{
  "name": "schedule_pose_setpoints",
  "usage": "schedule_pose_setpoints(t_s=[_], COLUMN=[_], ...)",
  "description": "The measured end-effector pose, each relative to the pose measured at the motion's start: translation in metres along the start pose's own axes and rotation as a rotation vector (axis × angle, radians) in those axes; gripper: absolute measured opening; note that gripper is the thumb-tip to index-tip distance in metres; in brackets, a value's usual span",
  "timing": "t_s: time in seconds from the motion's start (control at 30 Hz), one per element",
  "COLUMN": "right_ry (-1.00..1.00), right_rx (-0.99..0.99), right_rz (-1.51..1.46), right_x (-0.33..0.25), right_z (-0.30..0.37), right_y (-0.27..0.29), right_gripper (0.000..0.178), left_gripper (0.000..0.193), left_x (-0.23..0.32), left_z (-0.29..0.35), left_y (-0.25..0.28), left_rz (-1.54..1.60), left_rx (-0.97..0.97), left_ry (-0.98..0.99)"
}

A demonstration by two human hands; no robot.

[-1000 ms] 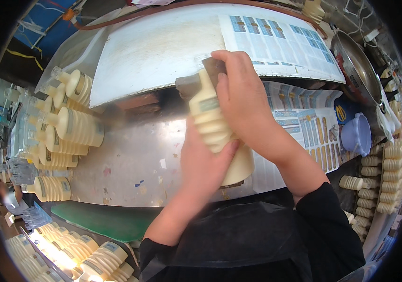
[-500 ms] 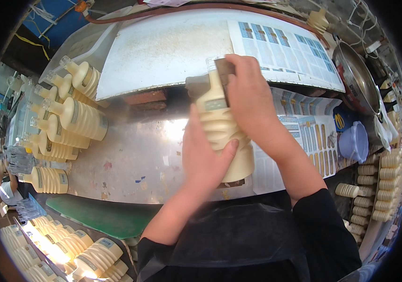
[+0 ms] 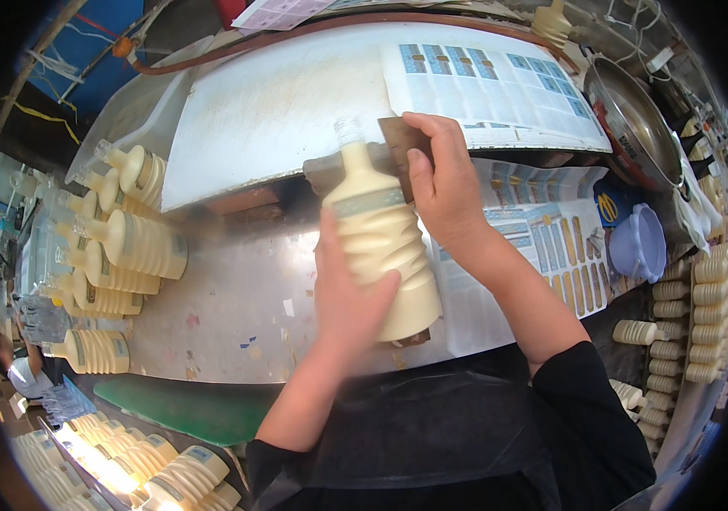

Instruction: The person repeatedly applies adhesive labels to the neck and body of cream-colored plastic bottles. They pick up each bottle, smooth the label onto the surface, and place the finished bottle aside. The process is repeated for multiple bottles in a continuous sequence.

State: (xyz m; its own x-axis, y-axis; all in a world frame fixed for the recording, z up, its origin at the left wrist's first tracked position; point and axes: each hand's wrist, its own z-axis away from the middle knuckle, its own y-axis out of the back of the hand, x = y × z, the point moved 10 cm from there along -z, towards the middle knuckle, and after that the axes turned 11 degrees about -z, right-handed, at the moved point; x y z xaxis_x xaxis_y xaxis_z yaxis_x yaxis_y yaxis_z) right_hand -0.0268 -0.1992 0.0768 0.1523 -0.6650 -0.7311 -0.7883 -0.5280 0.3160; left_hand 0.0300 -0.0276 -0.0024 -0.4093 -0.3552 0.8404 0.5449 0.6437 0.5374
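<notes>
The shiny metal bench (image 3: 219,285) carries a pile of cream ridged bottles (image 3: 144,243) at its left, label sheets (image 3: 543,244) at its right, and small scattered flecks (image 3: 248,342) between.

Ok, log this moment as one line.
left hand: against ribbed cream bottle | right hand: touching flat brown piece, right of bottle's neck | nearby: label sheets, lavender tub

Grey metal worktop (image 3: 219,315), shiny, scattered coloured flecks; white raised board (image 3: 287,102) along its far side, surface stained, edge worn. Brown hose (image 3: 364,19) curving behind board. Blue panel (image 3: 83,53) upper left, yellow strip (image 3: 40,111) near it. Green panel (image 3: 177,409) below worktop's near left edge. Loose pale cables (image 3: 624,20) upper right. Strong light patch lower left, dim cluttered room beyond left side
</notes>
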Motion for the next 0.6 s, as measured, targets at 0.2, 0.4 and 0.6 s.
schedule_pose_setpoints(t_s=[0.2, 0.4, 0.6], right_ry=[-0.101, -0.010, 0.120], right_rx=[-0.013, -0.159, -0.310], right_rz=[-0.017, 0.195, 0.443], right_x=[-0.011, -0.050, -0.063], right_z=[-0.005, -0.011, -0.011], right_y=[-0.014, -0.052, -0.104], right_gripper=[0.036, 0.029, 0.017], left_gripper=[0.104, 0.090, 0.064], left_x=[0.002, 0.035, 0.025], left_z=[0.004, 0.009, 0.004], left_y=[0.000, 0.005, 0.001], left_rz=[0.120, -0.183, -0.254], left_rx=[-0.027, 0.036, -0.074], left_ry=[0.085, 0.038, 0.203])
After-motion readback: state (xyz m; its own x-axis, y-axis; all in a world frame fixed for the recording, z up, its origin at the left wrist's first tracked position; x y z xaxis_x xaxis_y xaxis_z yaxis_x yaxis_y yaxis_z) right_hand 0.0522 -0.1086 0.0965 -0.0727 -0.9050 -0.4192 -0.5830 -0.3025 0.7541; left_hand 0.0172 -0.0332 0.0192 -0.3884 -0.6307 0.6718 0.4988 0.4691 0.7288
